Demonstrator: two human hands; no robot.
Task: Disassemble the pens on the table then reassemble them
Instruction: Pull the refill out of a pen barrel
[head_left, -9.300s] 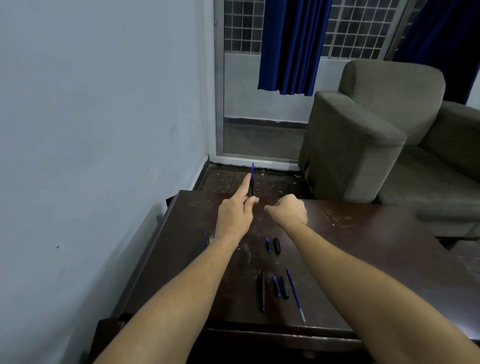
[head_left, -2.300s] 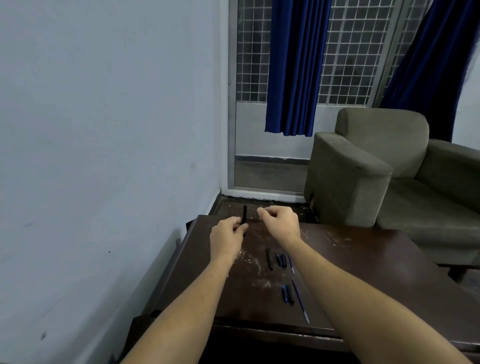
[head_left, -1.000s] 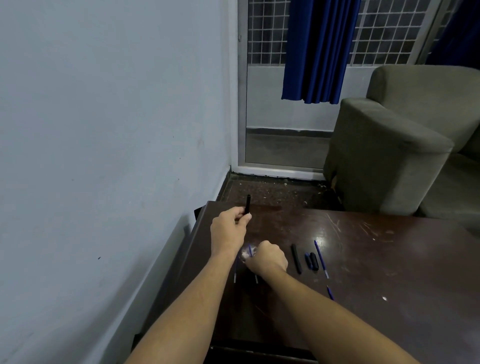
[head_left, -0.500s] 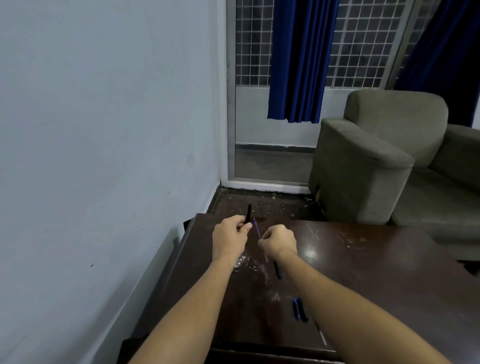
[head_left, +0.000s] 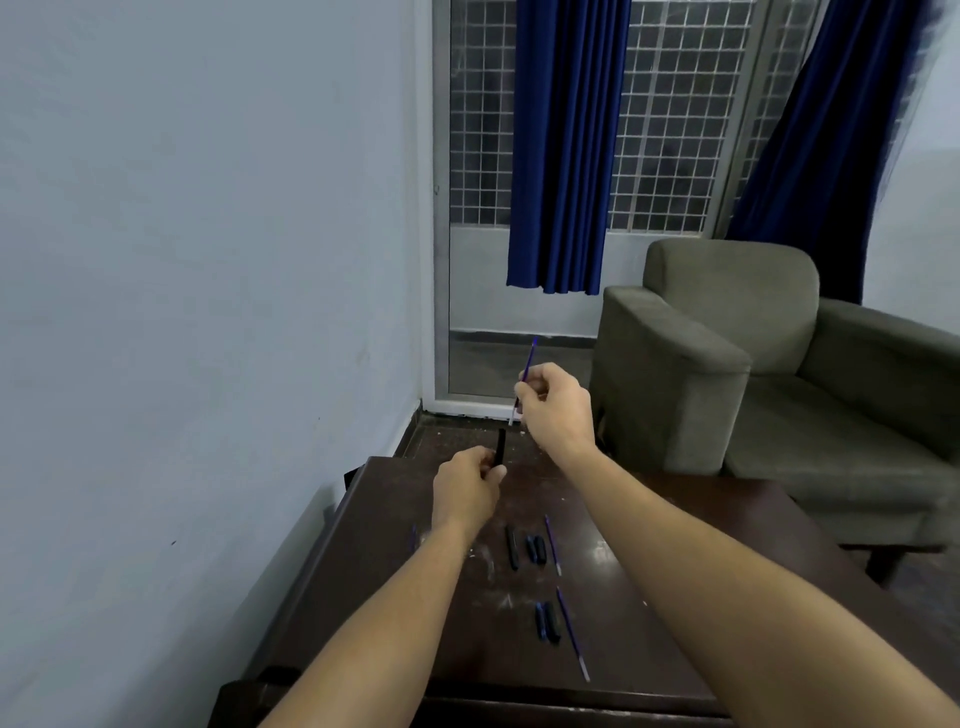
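Pens of black and blue plastic (head_left: 512, 546) lie in loose pieces at lower centre on the dark wooden worktop (head_left: 374, 571); we judge disassembly done, reassembly barely begun. Our left hand (head_left: 465, 493) curls its fingers (head_left: 493, 473) round a black barrel (head_left: 501, 449); our right hand (head_left: 558, 408), higher at centre, pinches a thin blue refill (head_left: 528, 369), not yet inserted.

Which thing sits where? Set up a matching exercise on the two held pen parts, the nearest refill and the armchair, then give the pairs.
1. upright black pen barrel
2. raised blue refill
3. nearest blue refill
4. grey-green armchair

A. lying on the table, near its front edge
B. pinched in the right hand
C. standing beyond the table
D. gripped in the left hand

Pairs: 1-D, 2-B, 3-A, 4-C.
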